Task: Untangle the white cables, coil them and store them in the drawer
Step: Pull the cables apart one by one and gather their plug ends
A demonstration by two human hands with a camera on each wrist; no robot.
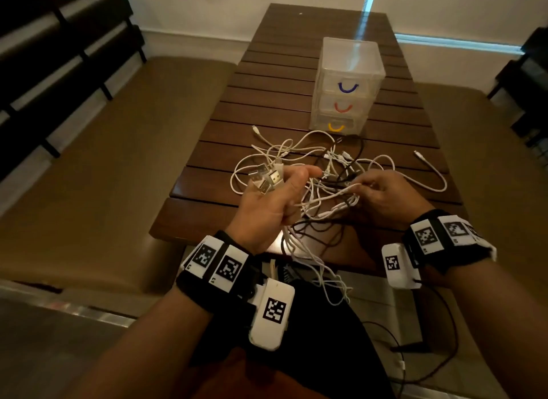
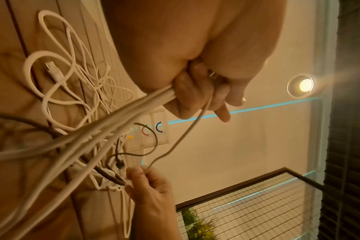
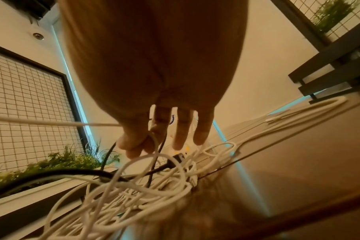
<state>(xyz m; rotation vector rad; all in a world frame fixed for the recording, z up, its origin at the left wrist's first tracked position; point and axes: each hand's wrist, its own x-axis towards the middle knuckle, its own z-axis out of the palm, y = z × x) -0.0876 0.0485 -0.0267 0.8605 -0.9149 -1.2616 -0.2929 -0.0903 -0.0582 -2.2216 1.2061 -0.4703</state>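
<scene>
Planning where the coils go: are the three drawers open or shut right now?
Shut. All three fronts of the drawer unit sit flush, blue, red and yellow handles in line; none pulled out.

The thin white cables (image 1: 311,173) were seen knotted in a loose heap, part lifted, part hanging off the edge. The clear plastic three-drawer box (image 1: 350,72), with blue, red and yellow handles, stood shut behind them.

We note the table (image 1: 267,107) — dark slatted wood, polished, with sheen on its near edge. Drawer unit (image 1: 350,81): translucent frosted plastic. White cables (image 1: 299,158) — smooth, matt sheathing; USB plugs (image 1: 271,177) of shiny bare metal.
</scene>
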